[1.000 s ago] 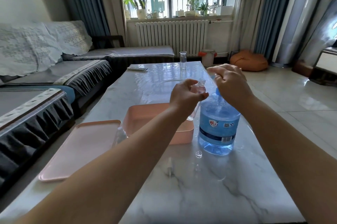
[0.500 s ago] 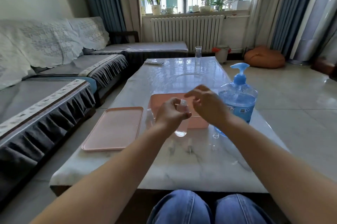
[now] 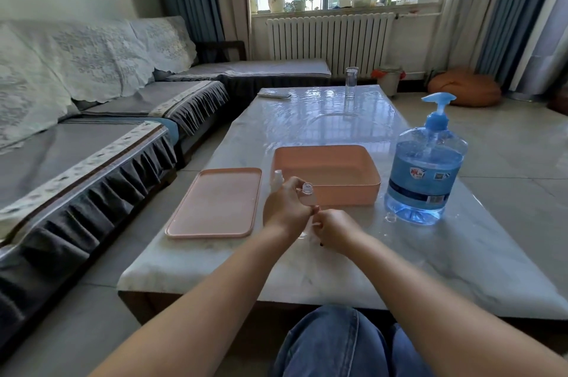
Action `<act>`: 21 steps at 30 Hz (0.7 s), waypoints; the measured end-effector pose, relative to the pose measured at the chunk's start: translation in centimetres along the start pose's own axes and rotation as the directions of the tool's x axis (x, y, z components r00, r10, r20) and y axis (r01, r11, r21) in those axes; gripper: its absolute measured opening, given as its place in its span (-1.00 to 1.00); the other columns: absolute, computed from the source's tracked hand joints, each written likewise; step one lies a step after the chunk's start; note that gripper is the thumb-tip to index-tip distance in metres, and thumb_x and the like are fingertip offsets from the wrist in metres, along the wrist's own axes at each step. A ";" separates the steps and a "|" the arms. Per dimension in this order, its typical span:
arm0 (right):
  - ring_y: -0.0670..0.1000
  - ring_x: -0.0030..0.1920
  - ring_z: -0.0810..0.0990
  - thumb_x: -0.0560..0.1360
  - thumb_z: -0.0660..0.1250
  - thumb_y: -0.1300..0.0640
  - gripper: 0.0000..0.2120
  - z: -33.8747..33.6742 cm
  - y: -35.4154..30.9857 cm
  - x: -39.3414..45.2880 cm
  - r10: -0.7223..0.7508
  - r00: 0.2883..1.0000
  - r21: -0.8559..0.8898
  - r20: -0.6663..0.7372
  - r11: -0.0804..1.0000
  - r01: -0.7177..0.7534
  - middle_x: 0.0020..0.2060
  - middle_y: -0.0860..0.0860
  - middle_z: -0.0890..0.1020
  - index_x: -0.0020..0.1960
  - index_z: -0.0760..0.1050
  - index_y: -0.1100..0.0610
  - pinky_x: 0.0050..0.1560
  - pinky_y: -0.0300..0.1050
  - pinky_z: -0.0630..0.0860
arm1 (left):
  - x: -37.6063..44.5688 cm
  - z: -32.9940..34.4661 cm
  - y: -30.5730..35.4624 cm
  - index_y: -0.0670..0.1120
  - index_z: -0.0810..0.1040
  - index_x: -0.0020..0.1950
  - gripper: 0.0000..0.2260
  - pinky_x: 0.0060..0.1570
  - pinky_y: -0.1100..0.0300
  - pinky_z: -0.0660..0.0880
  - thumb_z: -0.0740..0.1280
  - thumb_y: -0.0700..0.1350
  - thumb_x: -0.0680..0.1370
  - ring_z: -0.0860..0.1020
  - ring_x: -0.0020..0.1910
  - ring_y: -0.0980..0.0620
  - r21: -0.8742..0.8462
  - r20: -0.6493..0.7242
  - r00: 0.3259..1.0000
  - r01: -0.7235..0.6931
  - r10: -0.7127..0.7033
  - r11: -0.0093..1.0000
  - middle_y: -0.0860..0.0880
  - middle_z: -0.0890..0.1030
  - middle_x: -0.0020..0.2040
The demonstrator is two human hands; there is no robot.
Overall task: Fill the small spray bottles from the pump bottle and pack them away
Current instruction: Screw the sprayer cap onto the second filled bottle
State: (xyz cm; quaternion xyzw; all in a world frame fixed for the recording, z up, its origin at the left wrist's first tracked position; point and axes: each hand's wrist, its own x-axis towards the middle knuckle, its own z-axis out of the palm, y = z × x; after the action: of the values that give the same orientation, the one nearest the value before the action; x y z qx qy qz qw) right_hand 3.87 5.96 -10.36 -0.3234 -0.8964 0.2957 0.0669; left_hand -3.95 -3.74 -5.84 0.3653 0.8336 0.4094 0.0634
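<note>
On the table, my left hand grips an uncapped spray bottle; my right hand curls low, contents unclear; the pump bottle label is unreadable.

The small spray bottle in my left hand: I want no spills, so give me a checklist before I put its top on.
1. Left hand grips the small spray bottle: ok.
2. Bottle neck open, upright: ok.
3. Fill level: cannot tell, hand hides it.
4. Right hand has the spray top: cannot tell; its fingers curl low on the table.
5. Pump bottle standing clear to the right: ok.
6. Pink box open for packing, lid beside it: ok.
</note>
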 end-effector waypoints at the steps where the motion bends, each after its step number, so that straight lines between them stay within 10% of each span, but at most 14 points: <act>1: 0.05 -0.34 0.57 0.50 0.16 0.23 -0.73 0.4 -0.1 0.2 0.004 1.000 -0.015 0.007 1.000 -0.004 -0.31 0.02 0.55 -0.31 0.49 0.02 -0.22 -0.10 0.60 | 0.1 -0.1 -0.3 0.09 0.53 -0.02 -0.69 -0.13 0.26 0.40 0.53 -0.03 0.30 0.60 0.07 -0.01 0.002 -0.001 1.000 0.002 -0.002 1.000 -0.06 0.54 0.31; 12: 0.10 -0.09 0.61 0.47 0.34 0.10 -0.92 -2.5 -0.2 1.1 0.049 0.956 -0.003 -0.291 0.999 -0.052 -0.08 0.07 0.61 -0.07 0.54 0.08 -0.16 -0.15 0.46 | 0.0 1.5 -1.6 -0.02 0.55 0.01 -0.67 -0.04 0.19 0.49 0.55 -0.10 0.31 0.60 0.02 -0.01 -0.114 0.014 1.000 0.009 -0.007 0.993 -0.02 0.62 0.09; 21: 0.07 -0.13 0.63 0.54 0.32 0.14 -0.70 -9.3 -2.4 1.6 -0.070 0.784 0.275 -0.617 0.914 0.298 -0.09 0.07 0.62 0.20 0.30 0.13 -0.13 0.00 0.57 | 0.9 3.4 -0.2 -0.05 0.54 0.06 -0.69 -0.12 0.32 0.34 0.53 -0.18 0.37 0.51 -0.06 0.09 -0.178 -0.001 0.998 0.054 -0.055 0.983 0.07 0.58 -0.04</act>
State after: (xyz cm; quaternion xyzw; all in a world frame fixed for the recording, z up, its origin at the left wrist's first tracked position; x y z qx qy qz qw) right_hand 4.21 10.02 -1.53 -0.2913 -0.7879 0.3293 0.4311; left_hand -3.37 -1.06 -8.06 0.3338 0.8037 0.4813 0.1043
